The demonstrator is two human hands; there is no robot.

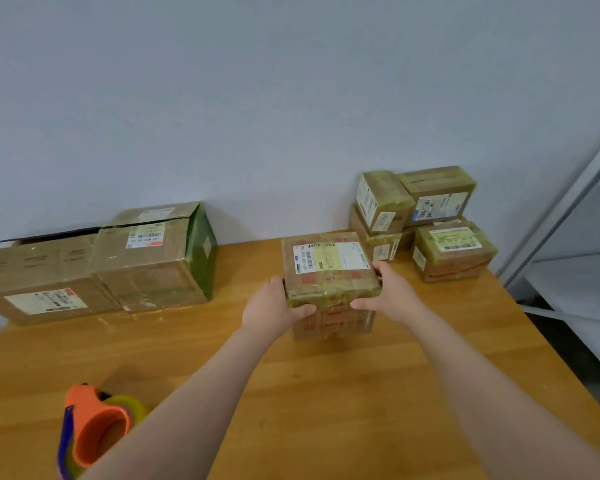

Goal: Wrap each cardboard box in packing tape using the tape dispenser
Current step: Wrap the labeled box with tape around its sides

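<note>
My left hand (274, 303) and right hand (392, 292) grip 1 labelled cardboard box (329, 268) by its near top corners, thumbs on its front face, at the frame's centre over the wooden table (326, 393). The orange tape dispenser (97, 424) lies at lower left, just beside my left forearm and well apart from the box, so I judge my left hand the nearer one to fetch it.
</note>
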